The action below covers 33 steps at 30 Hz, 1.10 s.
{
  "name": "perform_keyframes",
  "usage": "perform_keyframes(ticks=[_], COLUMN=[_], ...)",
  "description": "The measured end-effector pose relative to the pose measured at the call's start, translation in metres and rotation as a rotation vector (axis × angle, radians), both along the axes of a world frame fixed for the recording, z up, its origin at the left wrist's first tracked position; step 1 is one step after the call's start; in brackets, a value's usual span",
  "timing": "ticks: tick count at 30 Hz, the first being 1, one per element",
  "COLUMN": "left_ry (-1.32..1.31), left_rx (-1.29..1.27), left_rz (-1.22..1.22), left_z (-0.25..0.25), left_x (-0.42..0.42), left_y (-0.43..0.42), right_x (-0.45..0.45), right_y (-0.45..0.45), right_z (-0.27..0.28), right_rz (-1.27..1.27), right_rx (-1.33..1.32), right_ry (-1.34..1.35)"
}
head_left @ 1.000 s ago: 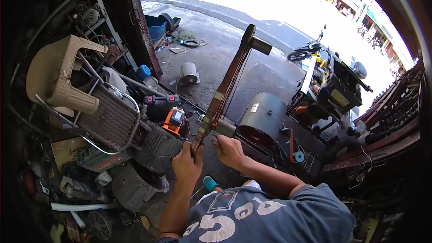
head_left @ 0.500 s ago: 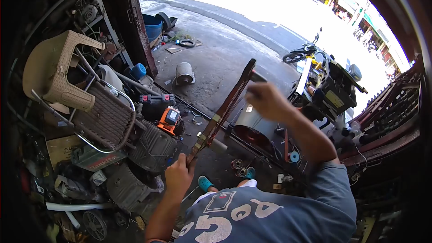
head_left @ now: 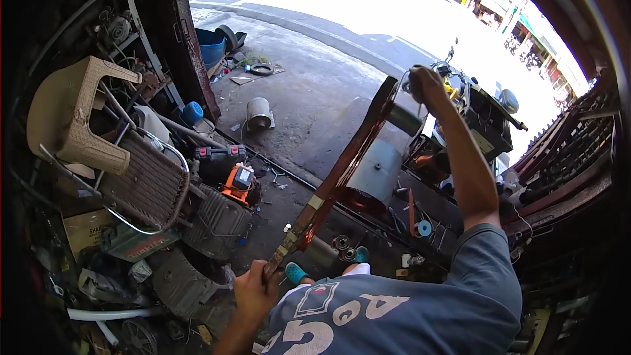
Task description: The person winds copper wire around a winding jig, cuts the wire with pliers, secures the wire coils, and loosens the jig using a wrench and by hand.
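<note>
I have the left hand [head_left: 255,292] gripping the bar [head_left: 316,202] at seven o'clock, right hand [head_left: 428,89] curled at two, reddish strands [head_left: 313,231] strung lengthwise, what's left unclear.

the long bar [head_left: 346,154] looks like worn wood, rough and dull. the drum [head_left: 376,171] is smooth grey metal with a soft sheen. the shirt [head_left: 401,306] is matt cloth, the beige chair [head_left: 59,108] textured plastic, the white pipe [head_left: 118,314] smooth, glossy plastic and the pavement [head_left: 305,105] rough, matt concrete.
</note>
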<state>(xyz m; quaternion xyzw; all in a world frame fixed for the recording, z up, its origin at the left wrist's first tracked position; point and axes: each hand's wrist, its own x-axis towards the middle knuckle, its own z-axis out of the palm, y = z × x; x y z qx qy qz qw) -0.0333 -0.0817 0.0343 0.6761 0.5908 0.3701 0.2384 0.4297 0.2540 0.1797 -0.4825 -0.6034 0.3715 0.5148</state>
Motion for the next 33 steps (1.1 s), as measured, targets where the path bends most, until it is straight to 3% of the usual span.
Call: perform_keyframes(ticks=[1, 3, 5, 6, 7, 9, 12, 15, 19, 24, 26, 27, 33], left_ry=[-0.015, 0.016, 0.105, 0.111, 0.118, 0.164, 0.259, 0.363, 0.389, 0.311, 0.294, 0.286, 0.239], left_rx=[0.018, 0.055, 0.092, 0.073, 0.049, 0.008, -0.049, -0.116, -0.091, -0.065, -0.064, -0.062, -0.015], left_rz=[0.005, 0.029, 0.079, 0.092, 0.103, 0.123, 0.141, 0.145, 0.055, 0.014, 0.008, 0.008, -0.029], left_z=[-0.002, -0.004, -0.008, -0.020, -0.036, -0.053, -0.064, -0.072, -0.075, -0.051, -0.042, -0.037, -0.013], left_x=[0.004, 0.012, 0.022, 0.027, 0.031, 0.037, 0.047, 0.045, 0.029, 0.013, 0.008, 0.006, 0.001], left_y=[0.002, 0.015, 0.038, 0.046, 0.053, 0.065, 0.077, 0.085, 0.073, 0.050, 0.040, 0.037, 0.023], right_x=[-0.011, -0.034, -0.142, -0.178, -0.191, -0.231, -0.254, -0.247, -0.202, -0.099, -0.044, -0.028, -0.009], right_y=[0.003, -0.017, -0.112, -0.148, -0.166, -0.211, -0.237, -0.221, -0.171, -0.080, -0.035, -0.024, -0.012], right_z=[-0.041, -0.183, -0.214, -0.219, -0.241, -0.253, -0.239, -0.219, -0.131, -0.058, -0.034, -0.022, 0.001], right_rz=[-0.105, 0.030, -0.072, -0.041, 0.064, 0.130, 0.290, 0.341, 0.400, 0.094, -0.014, -0.060, -0.103], right_rx=[0.033, -0.139, 0.140, -0.085, 0.098, -0.058, -0.278, -0.233, -0.170, -0.214, 0.051, -0.064, -0.093], right_ry=[0.106, 0.357, -0.220, -0.065, -0.226, -0.108, -0.286, -0.427, -0.623, -0.491, -0.498, -0.488, -0.134])
